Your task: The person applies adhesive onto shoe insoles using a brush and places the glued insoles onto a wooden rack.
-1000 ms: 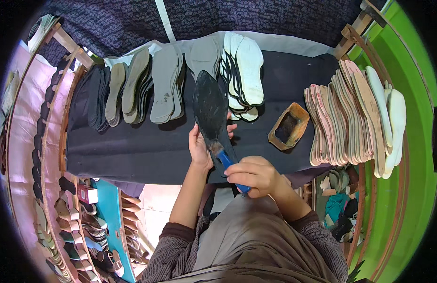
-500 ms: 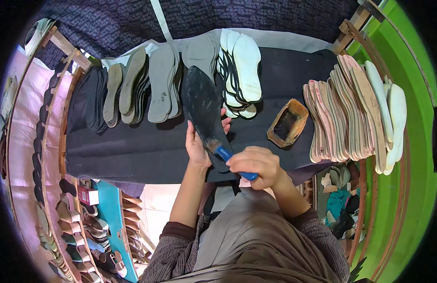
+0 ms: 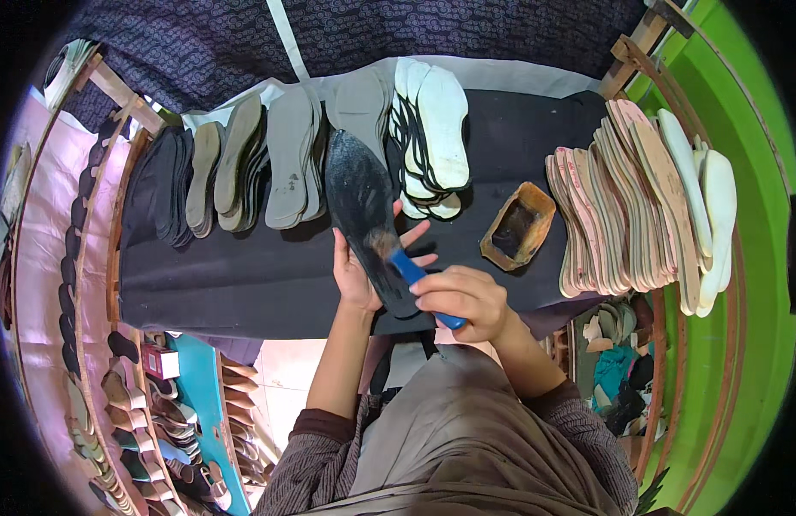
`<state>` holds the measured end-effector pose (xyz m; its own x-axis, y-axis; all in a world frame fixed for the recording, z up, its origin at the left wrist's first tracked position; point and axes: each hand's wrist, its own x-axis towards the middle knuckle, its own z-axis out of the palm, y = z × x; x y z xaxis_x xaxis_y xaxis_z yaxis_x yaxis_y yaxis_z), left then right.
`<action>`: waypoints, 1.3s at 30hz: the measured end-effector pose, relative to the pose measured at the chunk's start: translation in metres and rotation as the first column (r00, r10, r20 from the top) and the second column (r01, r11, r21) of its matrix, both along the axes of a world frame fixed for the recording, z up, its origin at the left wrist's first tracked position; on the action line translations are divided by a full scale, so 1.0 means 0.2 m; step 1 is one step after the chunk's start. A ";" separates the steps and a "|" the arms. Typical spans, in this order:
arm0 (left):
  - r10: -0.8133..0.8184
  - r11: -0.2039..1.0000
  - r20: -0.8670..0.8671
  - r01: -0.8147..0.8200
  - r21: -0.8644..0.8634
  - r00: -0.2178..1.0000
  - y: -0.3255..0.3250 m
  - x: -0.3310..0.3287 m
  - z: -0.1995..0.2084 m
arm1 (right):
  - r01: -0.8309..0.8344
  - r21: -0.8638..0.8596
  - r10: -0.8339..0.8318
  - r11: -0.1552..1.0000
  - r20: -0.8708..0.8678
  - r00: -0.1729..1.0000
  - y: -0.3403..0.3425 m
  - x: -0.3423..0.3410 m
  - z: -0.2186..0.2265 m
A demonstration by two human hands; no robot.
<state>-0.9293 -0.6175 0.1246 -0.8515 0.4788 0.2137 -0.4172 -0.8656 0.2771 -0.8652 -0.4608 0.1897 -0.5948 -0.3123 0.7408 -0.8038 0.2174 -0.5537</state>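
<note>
A black shoe sole (image 3: 359,185) lies tilted across my left hand (image 3: 355,273), its toe end pointing away from me. The thumb rests along its left edge, and the other fingers show spread beyond the right edge. My right hand (image 3: 467,301) grips a paintbrush by its blue handle (image 3: 408,268). The brush's brown bristles (image 3: 382,243) touch the sole about midway along. Part of the sole's upper surface looks wet and shiny. To the right of my hands stands an open, dark-stained tray (image 3: 518,225) with dark residue inside.
Stacks of grey insoles (image 3: 288,159), black soles (image 3: 176,185) and white insoles (image 3: 442,129) line the far side of the dark cloth-covered table (image 3: 234,288). At the right is a long row of beige insoles (image 3: 617,215). Shelves with shoes (image 3: 170,413) stand at the lower left.
The brush has moved up the sole from nearer the heel. The sole has come slightly lower and nearer, and the left fingers are more spread.
</note>
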 end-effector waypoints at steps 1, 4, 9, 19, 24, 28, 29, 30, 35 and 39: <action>-0.001 0.999 0.007 0.001 -0.032 1.000 0.01 0.01 0.01 | 0.018 0.016 -0.017 1.000 -0.034 0.999 0.01 -0.02 0.00; 0.021 0.995 0.009 -0.020 -0.093 1.000 0.00 0.01 0.00 | 0.043 -0.002 -0.043 0.999 -0.064 0.997 0.01 -0.03 0.02; -0.022 0.999 -0.057 0.020 -0.034 0.998 0.00 -0.01 -0.02 | -0.052 -0.006 0.052 0.999 0.002 0.999 0.03 -0.04 0.05; 0.002 1.000 -0.038 -0.003 -0.029 0.999 0.00 -0.01 -0.02 | -0.098 0.060 0.091 0.993 0.112 0.990 0.06 -0.10 0.11; -0.173 0.922 0.305 0.045 0.384 0.937 0.00 0.02 0.04 | 0.147 0.051 -0.139 0.988 -0.135 0.981 0.05 -0.16 0.12; -0.025 0.995 -0.154 0.040 0.094 0.988 0.00 -0.02 0.00 | -0.104 0.035 0.103 0.994 0.014 0.995 0.05 -0.10 0.12; -0.022 0.996 -0.171 0.036 0.081 0.985 0.01 -0.02 0.01 | -0.076 0.027 0.076 0.997 -0.017 0.997 0.05 -0.11 0.10; -0.026 0.996 -0.170 0.041 0.082 0.985 0.02 -0.01 0.02 | -0.047 0.018 0.048 0.999 -0.048 0.998 0.05 -0.12 0.09; -0.120 0.978 -0.137 0.141 0.155 0.983 0.02 -0.01 -0.01 | 0.115 -0.020 -0.117 0.993 -0.165 0.979 0.05 -0.19 0.11; 0.009 0.999 -0.036 -0.010 -0.032 0.999 0.01 0.00 -0.02 | -0.031 -0.008 0.031 0.999 -0.041 0.999 0.07 -0.16 0.11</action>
<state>-0.9296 -0.6162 0.1215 -0.8481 0.4777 0.2292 -0.3980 -0.8600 0.3193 -0.8977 -0.4462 0.2109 -0.5544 -0.3233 0.7669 -0.8319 0.1873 -0.5223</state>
